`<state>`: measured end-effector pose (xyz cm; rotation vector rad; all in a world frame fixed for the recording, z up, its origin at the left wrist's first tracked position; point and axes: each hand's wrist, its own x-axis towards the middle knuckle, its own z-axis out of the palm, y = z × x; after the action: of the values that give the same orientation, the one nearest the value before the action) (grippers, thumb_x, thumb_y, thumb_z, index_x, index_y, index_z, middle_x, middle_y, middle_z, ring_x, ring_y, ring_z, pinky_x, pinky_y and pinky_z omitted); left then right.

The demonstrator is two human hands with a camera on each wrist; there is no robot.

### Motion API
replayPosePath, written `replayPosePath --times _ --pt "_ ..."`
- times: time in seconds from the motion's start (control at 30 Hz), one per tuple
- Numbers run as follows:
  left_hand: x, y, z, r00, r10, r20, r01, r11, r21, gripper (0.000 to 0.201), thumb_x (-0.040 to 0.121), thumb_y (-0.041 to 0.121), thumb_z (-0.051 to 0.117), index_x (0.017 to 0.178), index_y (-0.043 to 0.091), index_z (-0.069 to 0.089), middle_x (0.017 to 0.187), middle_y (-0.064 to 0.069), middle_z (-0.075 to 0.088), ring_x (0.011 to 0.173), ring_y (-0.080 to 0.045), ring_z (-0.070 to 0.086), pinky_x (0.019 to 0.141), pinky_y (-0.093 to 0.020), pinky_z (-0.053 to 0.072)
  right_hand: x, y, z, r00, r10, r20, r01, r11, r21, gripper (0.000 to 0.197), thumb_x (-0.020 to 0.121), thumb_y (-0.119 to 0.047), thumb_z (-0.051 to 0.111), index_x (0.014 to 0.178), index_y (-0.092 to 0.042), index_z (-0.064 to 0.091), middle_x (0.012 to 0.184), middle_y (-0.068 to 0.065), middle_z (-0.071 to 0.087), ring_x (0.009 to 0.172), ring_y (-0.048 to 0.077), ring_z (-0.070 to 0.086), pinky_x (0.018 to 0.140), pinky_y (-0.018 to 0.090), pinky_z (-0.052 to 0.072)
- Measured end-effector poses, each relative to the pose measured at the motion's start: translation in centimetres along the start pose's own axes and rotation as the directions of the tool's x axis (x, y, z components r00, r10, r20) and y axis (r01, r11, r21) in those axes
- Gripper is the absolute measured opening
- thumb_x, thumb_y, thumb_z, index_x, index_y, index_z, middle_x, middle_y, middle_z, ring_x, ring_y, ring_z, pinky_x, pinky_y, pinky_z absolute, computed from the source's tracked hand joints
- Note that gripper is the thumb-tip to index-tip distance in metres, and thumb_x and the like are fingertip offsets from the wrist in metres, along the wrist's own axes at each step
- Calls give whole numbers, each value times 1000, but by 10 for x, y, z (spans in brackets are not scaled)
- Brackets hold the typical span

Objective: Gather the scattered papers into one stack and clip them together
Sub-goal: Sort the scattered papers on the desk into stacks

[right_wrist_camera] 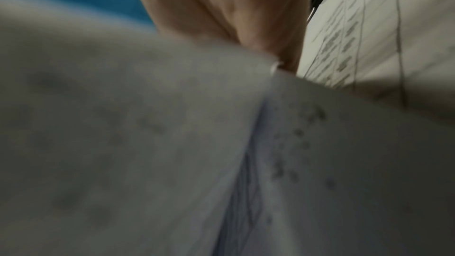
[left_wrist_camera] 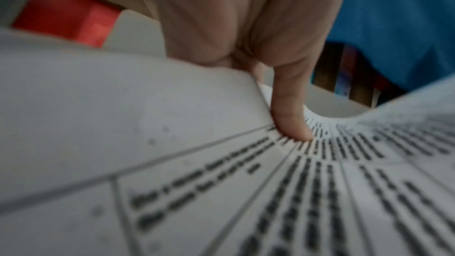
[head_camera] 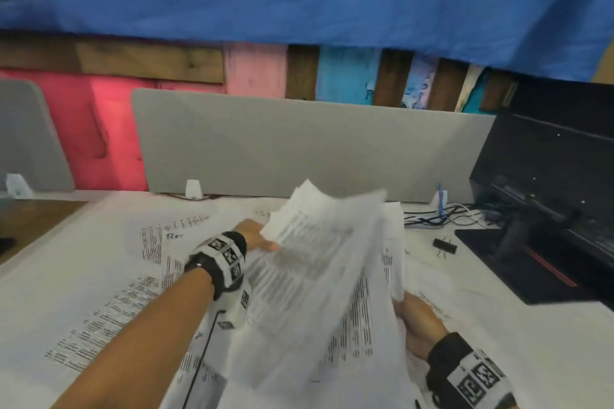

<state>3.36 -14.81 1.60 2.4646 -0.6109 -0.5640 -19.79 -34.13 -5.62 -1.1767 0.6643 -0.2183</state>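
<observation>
On the left some loose sheets [head_camera: 109,305] lie flat on the table [head_camera: 491,335], our left hand [head_camera: 254,236] pinches the far edge of the raised papers [head_camera: 309,276] with the thumb [left_wrist_camera: 290,116] on top, our right hand [head_camera: 420,325] grips their near edge, and the black clip [head_camera: 444,246] lies apart at right.

Binder clip [head_camera: 445,246] R of papers [head_camera: 319,276]

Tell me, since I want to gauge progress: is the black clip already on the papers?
No, the black clip lies on the desk, apart from the papers.
</observation>
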Motion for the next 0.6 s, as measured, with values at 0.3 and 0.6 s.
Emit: replayPosePath --times 0.3,0.6 --pt "4 0 21 998 -48 48 40 988 151 56 84 25 65 134 7 47 138 -9 51 127 -25 47 106 -33 38 2 14 -3 991 1 -132 -36 965 -258 43 80 11 59 122 7 51 111 24 63 99 38 61 70 38 55" --pt "-22 -21 -58 967 59 -248 -159 900 -407 42 91 20 55 130 4 51 118 -13 61 103 -26 57 96 -38 43 18 2 -19 863 -238 -445 121 954 -275 34 87 6 46 121 4 48 100 19 59 86 32 57 79 40 51"
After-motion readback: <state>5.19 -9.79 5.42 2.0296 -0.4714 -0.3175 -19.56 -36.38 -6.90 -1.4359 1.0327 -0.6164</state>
